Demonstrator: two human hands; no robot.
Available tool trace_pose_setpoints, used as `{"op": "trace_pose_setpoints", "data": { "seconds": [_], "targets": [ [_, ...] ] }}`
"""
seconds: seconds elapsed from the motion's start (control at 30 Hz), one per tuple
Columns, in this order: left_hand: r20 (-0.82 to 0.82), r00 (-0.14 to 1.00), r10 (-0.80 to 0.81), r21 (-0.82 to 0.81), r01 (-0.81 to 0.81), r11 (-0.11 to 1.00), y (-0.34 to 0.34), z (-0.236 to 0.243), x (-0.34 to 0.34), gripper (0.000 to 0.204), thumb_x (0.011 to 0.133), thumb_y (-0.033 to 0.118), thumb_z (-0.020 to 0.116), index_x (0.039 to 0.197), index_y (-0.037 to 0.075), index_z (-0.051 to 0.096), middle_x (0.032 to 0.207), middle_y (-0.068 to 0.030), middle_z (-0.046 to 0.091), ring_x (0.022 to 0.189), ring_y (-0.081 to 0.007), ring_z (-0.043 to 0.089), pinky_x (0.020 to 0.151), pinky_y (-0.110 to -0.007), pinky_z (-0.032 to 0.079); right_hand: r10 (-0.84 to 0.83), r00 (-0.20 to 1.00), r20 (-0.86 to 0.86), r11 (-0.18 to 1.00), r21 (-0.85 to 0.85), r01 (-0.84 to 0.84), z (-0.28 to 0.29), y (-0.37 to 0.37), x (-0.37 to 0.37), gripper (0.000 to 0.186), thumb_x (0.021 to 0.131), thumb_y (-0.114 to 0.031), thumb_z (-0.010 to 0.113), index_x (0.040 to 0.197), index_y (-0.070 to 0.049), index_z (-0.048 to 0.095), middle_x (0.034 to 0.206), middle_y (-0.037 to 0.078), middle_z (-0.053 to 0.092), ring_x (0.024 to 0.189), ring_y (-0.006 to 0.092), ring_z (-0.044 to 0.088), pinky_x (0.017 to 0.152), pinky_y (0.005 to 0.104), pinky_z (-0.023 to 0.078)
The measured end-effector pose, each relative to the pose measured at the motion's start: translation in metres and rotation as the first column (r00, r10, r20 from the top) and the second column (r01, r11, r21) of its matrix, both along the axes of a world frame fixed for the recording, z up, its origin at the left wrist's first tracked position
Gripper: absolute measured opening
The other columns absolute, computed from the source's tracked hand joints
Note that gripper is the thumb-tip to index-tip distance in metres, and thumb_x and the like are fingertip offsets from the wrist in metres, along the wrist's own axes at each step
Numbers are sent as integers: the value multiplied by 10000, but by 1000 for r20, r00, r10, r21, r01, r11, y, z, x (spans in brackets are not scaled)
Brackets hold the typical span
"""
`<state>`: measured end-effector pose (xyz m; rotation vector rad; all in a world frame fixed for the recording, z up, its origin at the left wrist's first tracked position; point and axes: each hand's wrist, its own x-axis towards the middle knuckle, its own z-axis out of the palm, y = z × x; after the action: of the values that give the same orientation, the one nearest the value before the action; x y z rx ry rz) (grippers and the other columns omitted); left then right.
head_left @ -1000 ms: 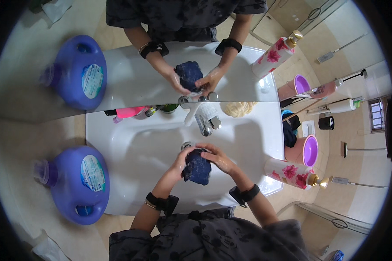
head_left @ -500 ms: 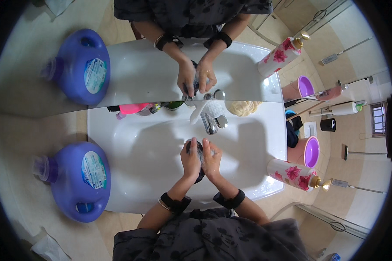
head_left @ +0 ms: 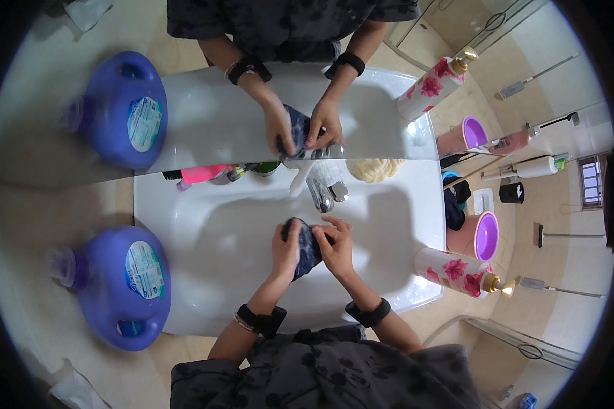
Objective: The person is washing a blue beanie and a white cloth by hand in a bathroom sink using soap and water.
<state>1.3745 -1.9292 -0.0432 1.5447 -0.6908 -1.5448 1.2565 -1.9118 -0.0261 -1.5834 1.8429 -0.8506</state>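
Note:
A small dark blue cloth [head_left: 307, 256] with whitish suds on it is stretched between my hands over the white sink basin [head_left: 218, 252]. My left hand [head_left: 284, 251] grips its left side, the thumb lying on top. On the right, my right hand [head_left: 337, 250] pinches the cloth's edge between thumb and forefinger, its other fingers partly curled. Just beyond the hands stands the chrome faucet [head_left: 319, 195]. A mirror behind the sink repeats both hands and the cloth. Whether the cloth is a sock or another small garment I cannot tell.
A large purple detergent bottle [head_left: 106, 293] stands left of the basin, a flowered pump bottle [head_left: 450, 270] at its right edge. Along the back ledge are a pink item [head_left: 205, 174], a white brush [head_left: 300, 178] and a cream bath puff [head_left: 375, 170]. A bucket [head_left: 467, 235] sits beyond on the right.
My hands were pressed together around the bunched cloth. Now they have moved apart, and the cloth is spread open between them.

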Motion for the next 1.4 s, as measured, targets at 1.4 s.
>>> {"op": "trace_pose_setpoints", "data": {
  "seconds": [1.4],
  "targets": [
    [-545,793,-271,221,448,866,-2,17,13,377,809,380,512,981,47,548,869,-38,568,743,-117,545,646,-254,447,-267,402,876,828,422,-369,14,-10,-22,279,738,-158,557,980,-43,478,907,55,529,846,147,495,749,264,383]
  ]
}}
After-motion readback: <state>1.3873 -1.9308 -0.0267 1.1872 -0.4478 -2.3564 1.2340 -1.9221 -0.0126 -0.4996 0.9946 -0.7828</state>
